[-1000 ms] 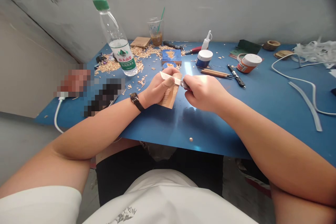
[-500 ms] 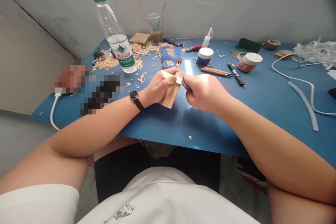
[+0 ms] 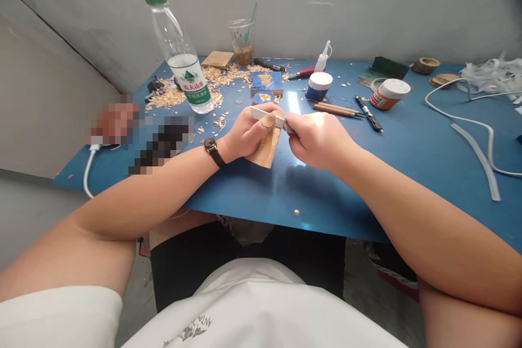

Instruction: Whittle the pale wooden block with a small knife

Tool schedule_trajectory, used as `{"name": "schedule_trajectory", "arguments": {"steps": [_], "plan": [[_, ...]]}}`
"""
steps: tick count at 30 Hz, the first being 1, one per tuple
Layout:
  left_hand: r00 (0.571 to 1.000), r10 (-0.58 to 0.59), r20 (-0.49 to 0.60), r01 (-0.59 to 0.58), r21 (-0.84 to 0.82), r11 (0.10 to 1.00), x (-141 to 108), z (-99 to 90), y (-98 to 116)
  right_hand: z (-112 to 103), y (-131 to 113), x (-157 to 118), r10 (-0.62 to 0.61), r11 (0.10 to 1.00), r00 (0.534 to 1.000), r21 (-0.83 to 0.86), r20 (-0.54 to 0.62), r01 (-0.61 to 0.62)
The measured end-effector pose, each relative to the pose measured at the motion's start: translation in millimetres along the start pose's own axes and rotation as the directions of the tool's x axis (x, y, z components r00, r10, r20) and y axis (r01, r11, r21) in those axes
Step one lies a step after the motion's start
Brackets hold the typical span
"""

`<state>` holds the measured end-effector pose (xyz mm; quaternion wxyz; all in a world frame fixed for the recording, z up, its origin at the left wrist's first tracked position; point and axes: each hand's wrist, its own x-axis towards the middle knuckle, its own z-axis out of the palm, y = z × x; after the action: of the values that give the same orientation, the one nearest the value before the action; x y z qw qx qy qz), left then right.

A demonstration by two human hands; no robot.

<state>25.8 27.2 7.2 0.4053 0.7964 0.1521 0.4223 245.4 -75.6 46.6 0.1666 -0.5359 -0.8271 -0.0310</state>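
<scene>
My left hand (image 3: 247,133) is closed around a pale wood block (image 3: 267,149), its thumb lying on the top near the upper end. The block's lower end juts out below the palm, over the table. A utility knife or similar carving knife sits in my closed right hand (image 3: 314,138), most of its handle hidden by the fingers. Its flat knife blade (image 3: 279,122) lies across the upper part of the wood, and the tip reaches past my left thumb. Both hands are just above the blue table (image 3: 244,193), close together.
A water bottle (image 3: 190,79) stands at left near wood shavings (image 3: 171,95). Behind my hands are a blue painted block (image 3: 267,82) and a plastic cup (image 3: 243,46). To the right lie a blue paint jar (image 3: 319,87), wooden-handled tools (image 3: 336,110), a black pen-like cutter (image 3: 369,114) and an orange jar (image 3: 389,94).
The wood block has turned slightly in my left hand, showing more of its broad face. The knife blade has tilted a little against it and looks greyer. Both hands stay nearly in place.
</scene>
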Motion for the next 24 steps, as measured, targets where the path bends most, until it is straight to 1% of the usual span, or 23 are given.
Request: {"name": "schedule_trajectory", "arguments": {"steps": [2,4,8,10,12,15,17,20,22,24], "plan": [[1.0,-0.002,-0.009,0.002,0.004,1.0,0.1,1.0,0.2,-0.5,0.4,0.7,0.006,0.999,1.0,-0.035,0.0,-0.006],[1.0,0.002,-0.025,-0.002,0.011,1.0,-0.1,2.0,0.1,-2.4,-1.6,2.0,0.017,0.997,1.0,-0.08,0.025,-0.015],[0.997,0.041,-0.071,-0.039,0.031,0.999,-1.4,3.3,-1.0,-6.0,-7.1,4.9,0.054,0.981,0.996,-0.19,0.064,-0.041],[0.995,0.065,-0.081,-0.062,0.046,0.997,-3.6,3.5,-0.9,-7.0,-7.0,5.7,0.088,0.967,0.995,-0.246,0.047,-0.073],[0.992,0.09,-0.084,-0.084,0.079,0.993,-6.4,3.2,0.0,-8.5,-4.5,5.4,0.111,0.957,0.994,-0.272,0.007,-0.105],[0.991,0.092,-0.094,-0.081,0.123,0.989,-9.1,1.5,0.6,-11.9,0.4,3.5,0.102,0.962,0.994,-0.251,-0.046,-0.11],[0.994,0.063,-0.092,-0.053,0.109,0.993,-8.5,-0.8,-0.6,-14.1,1.3,2.4,0.085,0.97,0.995,-0.223,-0.049,-0.093],[0.999,0.021,-0.039,-0.02,0.037,0.999,-5.6,-4.2,-4.4,-17.2,-4.0,3.0,0.091,0.981,0.996,-0.173,0.009,-0.088],[1.0,0.004,0.01,-0.004,-0.014,1.0,-4.6,-5.6,-6.3,-20.2,-11.6,4.8,0.119,0.984,0.989,-0.142,0.089,-0.106],[0.999,-0.011,0.049,0.013,-0.048,0.999,-5.2,-6.2,-6.5,-24.6,-21.0,6.7,0.161,0.982,0.972,-0.126,0.171,-0.141]]}}
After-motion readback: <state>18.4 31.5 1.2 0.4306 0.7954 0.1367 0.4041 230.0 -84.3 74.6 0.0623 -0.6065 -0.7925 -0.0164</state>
